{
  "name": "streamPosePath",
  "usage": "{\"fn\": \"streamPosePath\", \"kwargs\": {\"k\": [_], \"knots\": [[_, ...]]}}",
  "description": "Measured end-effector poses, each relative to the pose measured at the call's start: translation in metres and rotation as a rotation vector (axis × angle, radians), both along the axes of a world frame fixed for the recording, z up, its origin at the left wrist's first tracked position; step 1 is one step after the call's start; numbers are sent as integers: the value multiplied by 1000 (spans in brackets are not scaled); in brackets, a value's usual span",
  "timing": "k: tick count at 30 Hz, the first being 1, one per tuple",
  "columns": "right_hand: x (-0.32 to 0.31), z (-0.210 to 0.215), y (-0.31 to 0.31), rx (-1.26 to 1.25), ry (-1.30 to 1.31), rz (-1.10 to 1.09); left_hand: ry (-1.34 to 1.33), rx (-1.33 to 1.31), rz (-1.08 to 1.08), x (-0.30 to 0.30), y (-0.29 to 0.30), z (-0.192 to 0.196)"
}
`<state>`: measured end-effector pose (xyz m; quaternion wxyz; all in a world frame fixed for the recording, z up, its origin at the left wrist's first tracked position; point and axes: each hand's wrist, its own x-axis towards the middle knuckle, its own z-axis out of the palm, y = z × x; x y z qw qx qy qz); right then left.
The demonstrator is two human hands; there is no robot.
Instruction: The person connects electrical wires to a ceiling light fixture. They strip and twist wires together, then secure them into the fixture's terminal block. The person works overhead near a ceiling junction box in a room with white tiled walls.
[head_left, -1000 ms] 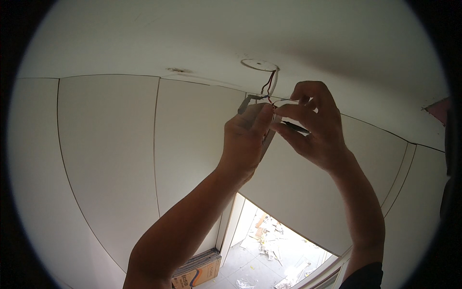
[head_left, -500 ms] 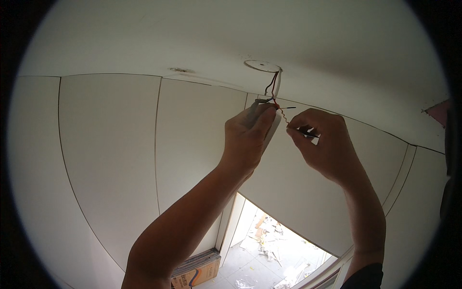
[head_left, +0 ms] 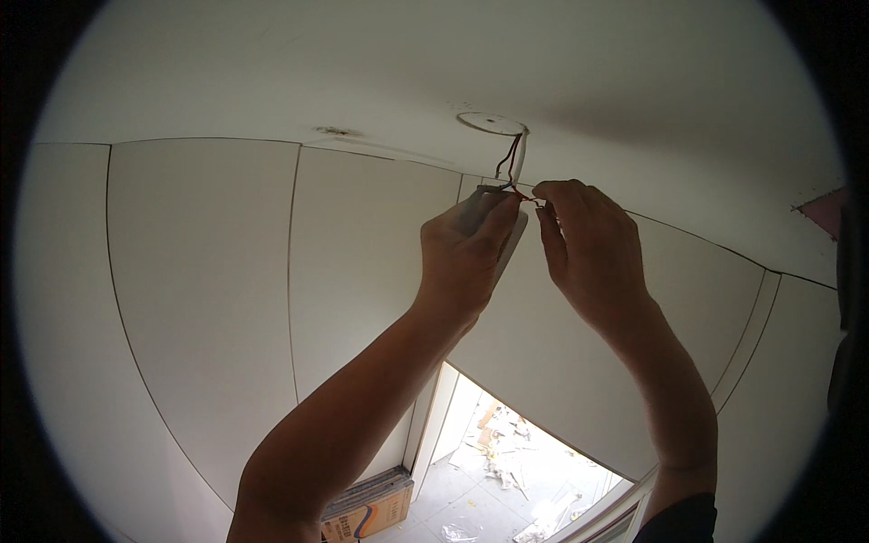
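Observation:
Both my arms reach up toward a round hole (head_left: 490, 123) in the white ceiling. Thin dark and red wires (head_left: 509, 161) hang out of that hole. My left hand (head_left: 466, 249) is closed around a flat white light fitting (head_left: 507, 249), holding it just below the hole. To its right, my right hand (head_left: 588, 244) pinches the red wire ends (head_left: 529, 199) between fingertips, right beside the fitting's top edge. Most of the fitting is hidden behind my left fingers.
White wall panels (head_left: 362, 271) with dark seams curve around below the ceiling. A doorway (head_left: 507, 452) at the bottom shows a floor littered with debris. A cardboard box (head_left: 371, 511) stands by the door frame. A pink patch (head_left: 828, 213) marks the ceiling at far right.
My right hand has risen and moved left to the wire ends by the fitting. The dark tool it held half a second ago is out of sight. My left hand stayed put.

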<state>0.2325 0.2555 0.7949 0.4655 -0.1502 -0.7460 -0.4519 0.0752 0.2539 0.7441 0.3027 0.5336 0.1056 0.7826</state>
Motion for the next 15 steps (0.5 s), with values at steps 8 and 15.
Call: {"fn": "streamPosePath", "kwargs": {"k": [8,15], "knots": [[-1,1,12,77,-13,85,-5,-11,2,1,2,1],[2,-2,15,102,-51,76,41,-48,75,4,-2,3]]}}
